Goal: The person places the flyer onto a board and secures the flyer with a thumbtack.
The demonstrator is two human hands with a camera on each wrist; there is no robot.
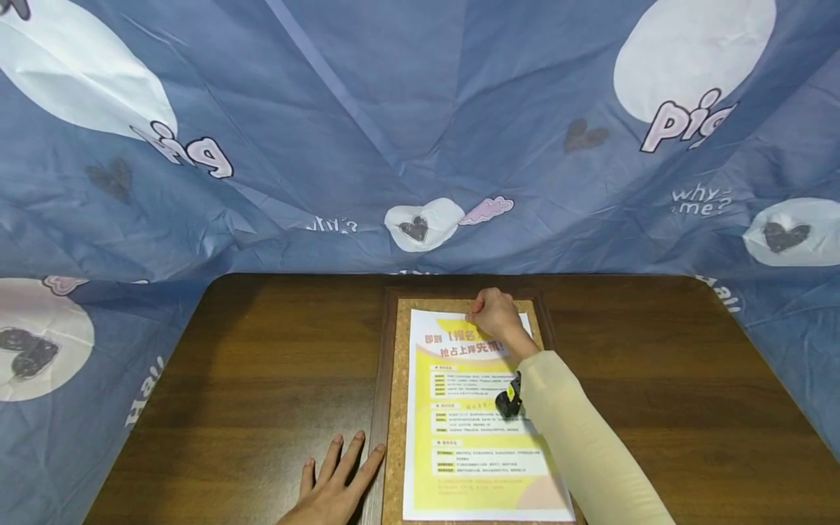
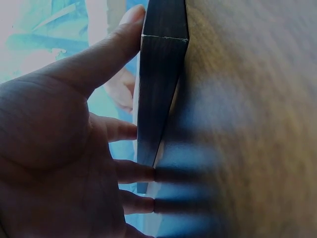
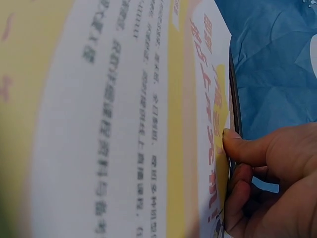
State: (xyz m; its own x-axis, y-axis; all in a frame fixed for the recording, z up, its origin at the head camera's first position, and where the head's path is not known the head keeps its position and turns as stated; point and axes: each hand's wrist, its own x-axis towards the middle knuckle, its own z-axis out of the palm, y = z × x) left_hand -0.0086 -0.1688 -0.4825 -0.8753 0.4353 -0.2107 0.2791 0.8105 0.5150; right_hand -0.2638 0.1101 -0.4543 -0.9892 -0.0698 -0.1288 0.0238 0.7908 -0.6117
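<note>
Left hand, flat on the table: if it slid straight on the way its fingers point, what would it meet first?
The left hand already touches the dark frame of the cork board with its fingers. Sliding on, it would likely push that frame edge first, then reach the yellow flyer.

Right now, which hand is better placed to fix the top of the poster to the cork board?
Probably the right hand: it already presses the poster at its top edge. The left hand lies flat by the cork board's lower left frame, steadying it.
</note>
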